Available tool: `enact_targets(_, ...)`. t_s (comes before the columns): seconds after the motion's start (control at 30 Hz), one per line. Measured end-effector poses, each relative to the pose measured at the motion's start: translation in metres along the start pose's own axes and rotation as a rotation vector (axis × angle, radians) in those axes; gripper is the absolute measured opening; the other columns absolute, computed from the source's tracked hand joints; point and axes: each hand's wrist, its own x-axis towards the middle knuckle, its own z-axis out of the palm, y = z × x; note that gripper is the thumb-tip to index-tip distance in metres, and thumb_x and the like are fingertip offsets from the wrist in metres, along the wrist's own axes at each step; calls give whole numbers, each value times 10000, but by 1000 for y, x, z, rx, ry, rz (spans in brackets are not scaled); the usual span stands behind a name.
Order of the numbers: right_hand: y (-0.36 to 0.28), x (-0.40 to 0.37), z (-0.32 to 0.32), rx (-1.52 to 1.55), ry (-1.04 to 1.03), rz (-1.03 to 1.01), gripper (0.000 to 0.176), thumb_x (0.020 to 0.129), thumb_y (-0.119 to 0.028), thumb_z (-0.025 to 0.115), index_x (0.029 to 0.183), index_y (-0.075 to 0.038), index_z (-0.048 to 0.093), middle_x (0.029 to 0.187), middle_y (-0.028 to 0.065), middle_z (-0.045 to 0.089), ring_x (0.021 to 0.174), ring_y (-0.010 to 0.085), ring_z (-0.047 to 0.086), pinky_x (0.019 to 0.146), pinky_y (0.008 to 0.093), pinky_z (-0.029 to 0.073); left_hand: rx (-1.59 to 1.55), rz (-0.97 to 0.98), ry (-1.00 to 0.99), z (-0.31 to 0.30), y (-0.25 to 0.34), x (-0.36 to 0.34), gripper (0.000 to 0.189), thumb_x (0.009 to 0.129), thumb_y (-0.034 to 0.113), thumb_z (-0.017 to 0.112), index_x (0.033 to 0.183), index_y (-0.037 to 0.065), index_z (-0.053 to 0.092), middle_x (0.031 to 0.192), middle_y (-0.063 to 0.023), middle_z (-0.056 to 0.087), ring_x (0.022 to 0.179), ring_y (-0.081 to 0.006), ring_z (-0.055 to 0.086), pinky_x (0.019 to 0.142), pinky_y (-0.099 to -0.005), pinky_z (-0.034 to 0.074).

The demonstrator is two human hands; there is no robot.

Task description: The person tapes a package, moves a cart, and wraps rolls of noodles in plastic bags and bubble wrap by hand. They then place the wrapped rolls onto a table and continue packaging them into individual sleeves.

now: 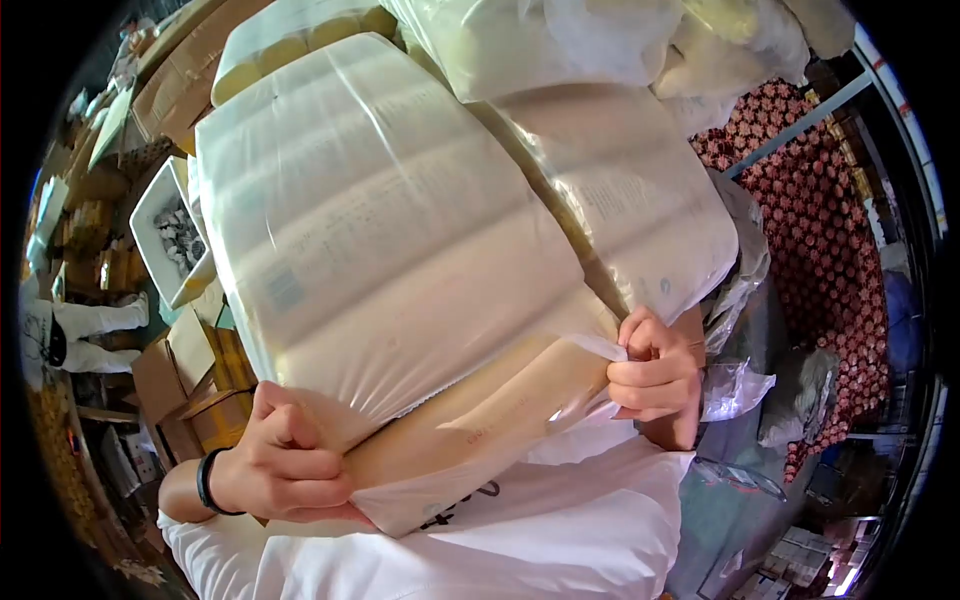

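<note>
A large package wrapped in translucent plastic film (390, 220) lies in front of me, with a torn or open edge along its near side. Tan contents (480, 405) show through that gap. My left hand (285, 460), with a dark band on the wrist, is closed on the film at the near left corner. At the near right corner my right hand (655, 375) pinches the film between curled fingers. The near end of the package rests against the white shirt.
A second wrapped package (620, 200) lies to the right, with more bags (560, 45) behind. At left are a white bin of small dark items (160, 235), cardboard boxes (215, 415) and a person's white-clad legs (100, 320). Red patterned cloth (810, 260) hangs at right.
</note>
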Motion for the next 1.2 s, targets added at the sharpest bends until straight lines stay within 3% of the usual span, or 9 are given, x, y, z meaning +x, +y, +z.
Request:
enact_targets(0.1, -10, -19, 14, -50, 140, 68, 169, 561, -162, 694, 650, -62, 590, 759, -13, 579, 619, 175, 407, 624, 290, 427, 63, -18, 29, 4, 4, -9, 294, 563, 405, 762, 628, 208, 553, 625, 115, 416, 663, -162, 315, 664, -337, 235)
enact_targets(0.4, -29, -46, 53, -334, 435, 152, 170, 527, -145, 672, 659, -88, 581, 772, -15, 601, 636, 185, 442, 661, 362, 436, 152, -40, 85, 6, 9, -6, 307, 569, 402, 762, 677, 176, 584, 647, 87, 481, 636, -182, 329, 653, -362, 250)
enact_targets(0.47, -18, -44, 46, -309, 406, 74, 201, 550, -205, 697, 673, -93, 585, 787, -12, 610, 660, 205, 438, 677, 395, 430, 75, 1, 104, 4, 4, 2, 368, 577, 447, 769, 691, 149, 586, 670, 45, 503, 644, -201, 358, 658, -366, 262)
enact_targets(0.6, -58, 7, 27, -321, 234, 242, 245, 627, -281, 727, 702, -98, 583, 802, 4, 583, 742, 226, 473, 753, 414, 411, -60, 42, -38, -6, 17, 39, 377, 613, 407, 758, 695, 89, 573, 717, -23, 514, 688, -223, 415, 691, -370, 293)
enact_targets(0.7, -89, 26, 44, -407, -63, 256, 311, 629, -293, 776, 734, -81, 576, 801, 7, 575, 819, 236, 507, 784, 434, 419, 68, 34, -80, 8, 38, 52, 361, 636, 346, 747, 718, 63, 539, 743, -46, 485, 757, -244, 446, 723, -372, 345)
enact_targets(0.87, -102, 19, 52, -639, -35, 366, 277, 659, -246, 740, 784, -65, 570, 852, 25, 551, 886, 200, 531, 859, 438, 404, 280, -57, -108, 43, 77, 70, 344, 623, 265, 741, 759, 33, 526, 736, -82, 466, 747, -237, 469, 647, -312, 381)
enact_targets(0.93, -98, 10, 53, -619, -12, 332, 159, 712, -205, 694, 766, -98, 589, 837, -3, 535, 908, 173, 525, 887, 427, 382, 543, -62, -101, 67, 85, 74, 240, 646, 190, 673, 748, 55, 503, 693, -46, 455, 726, -214, 474, 642, -301, 403)
enact_targets(1.03, -102, -3, 59, -651, -26, 281, 116, 679, -139, 679, 737, -104, 584, 830, -24, 538, 937, 173, 518, 883, 437, 378, 851, -35, -155, 86, 90, 76, 145, 649, 138, 594, 680, 86, 463, 640, -7, 430, 702, -185, 484, 599, -312, 422)
enact_targets(1.2, -85, -20, 64, -417, 80, 199, 166, 676, -101, 702, 713, -93, 541, 760, -2, 508, 900, 213, 499, 815, 410, 383, 415, 296, -157, 75, 69, 71, 145, 643, 127, 600, 644, 86, 461, 585, -18, 435, 605, -175, 506, 470, -321, 405)
